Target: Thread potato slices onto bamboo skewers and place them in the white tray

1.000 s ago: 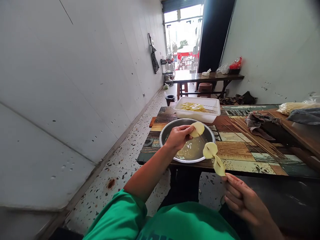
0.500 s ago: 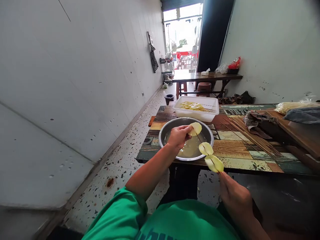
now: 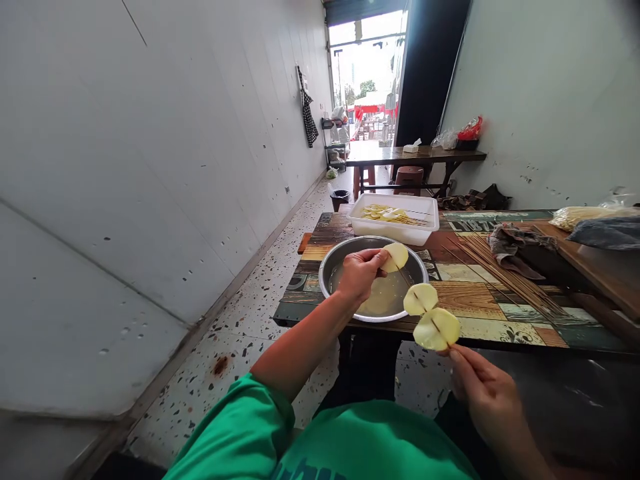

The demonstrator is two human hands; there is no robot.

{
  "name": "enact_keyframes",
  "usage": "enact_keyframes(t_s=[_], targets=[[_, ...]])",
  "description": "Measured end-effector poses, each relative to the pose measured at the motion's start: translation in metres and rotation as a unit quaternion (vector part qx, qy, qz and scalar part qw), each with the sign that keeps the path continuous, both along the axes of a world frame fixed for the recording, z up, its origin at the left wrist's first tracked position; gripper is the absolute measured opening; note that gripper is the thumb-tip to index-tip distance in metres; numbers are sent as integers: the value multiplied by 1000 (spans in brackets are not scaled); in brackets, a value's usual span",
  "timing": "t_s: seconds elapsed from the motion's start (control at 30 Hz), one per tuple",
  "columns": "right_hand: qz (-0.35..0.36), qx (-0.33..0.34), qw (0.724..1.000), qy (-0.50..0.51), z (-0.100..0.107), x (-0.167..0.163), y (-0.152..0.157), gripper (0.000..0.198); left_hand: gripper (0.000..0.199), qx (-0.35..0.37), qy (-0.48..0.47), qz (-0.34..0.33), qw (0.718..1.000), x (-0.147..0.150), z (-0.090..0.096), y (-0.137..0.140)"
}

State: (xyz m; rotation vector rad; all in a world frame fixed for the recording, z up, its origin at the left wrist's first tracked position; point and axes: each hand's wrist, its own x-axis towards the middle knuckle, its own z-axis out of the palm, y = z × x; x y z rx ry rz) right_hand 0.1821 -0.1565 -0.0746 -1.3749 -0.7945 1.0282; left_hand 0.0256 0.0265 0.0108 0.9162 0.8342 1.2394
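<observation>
Skewer [image 3: 403, 276]: held up at a slant in front of the person, over the near right edge of the basin, running from the far left down to the near right. Two pale slices sit on it, the farther slice [image 3: 416, 299] and the nearer slice [image 3: 435, 329], side by side along the stick; the nearer one spreads either side of it. A third, the end slice [image 3: 396, 257], is at the far end; stick meets it, can't tell how fully it's pierced.

Left hand [image 3: 361, 270]: thumb and fingers pinched together on the end slice, above the basin. Right hand [image 3: 483, 383]: fingers closed on the skewer's near end, just below the nearer slice.

Progress, my read: this stick is partly loaded, two on for sure, third being worked at the end; setting and spacing look unfinished.

Basin [image 3: 380, 319] on the near left of the table [image 3: 465, 297] holds cloudy liquid; can't make out slices in it. Just beyond it, white tub [image 3: 395, 231] with loaded skewers [image 3: 385, 213] in a heap, so several look done. To the right, bare sticks [image 3: 505, 277] lie in a bunch, apparently unused, many left. Crumpled cloth [image 3: 515, 248] beside them.
</observation>
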Motion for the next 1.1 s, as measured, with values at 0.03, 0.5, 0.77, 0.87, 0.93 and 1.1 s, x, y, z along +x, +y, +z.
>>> enact_keyframes(t_s=[0.03,0.5,0.77,0.87,0.93,1.1], targets=[[-30,24,994,-99,0,1,-1,30,19,21,14,8,1000,1,-2,-1],[85,-33,992,-84,17,0,-8,50,27,224,211,103,946,-11,-6,-15],[46,-11,992,-115,23,-4,8,47,31,156,113,34,981,-8,-13,-12],[27,20,984,-176,25,-3,15,42,32,135,93,25,986,-7,-11,-12],[10,41,977,-209,24,-3,18,39,30,142,99,30,985,-9,-10,-12],[69,58,979,-181,17,-3,24,38,33,113,83,3,990,-16,-2,-11]])
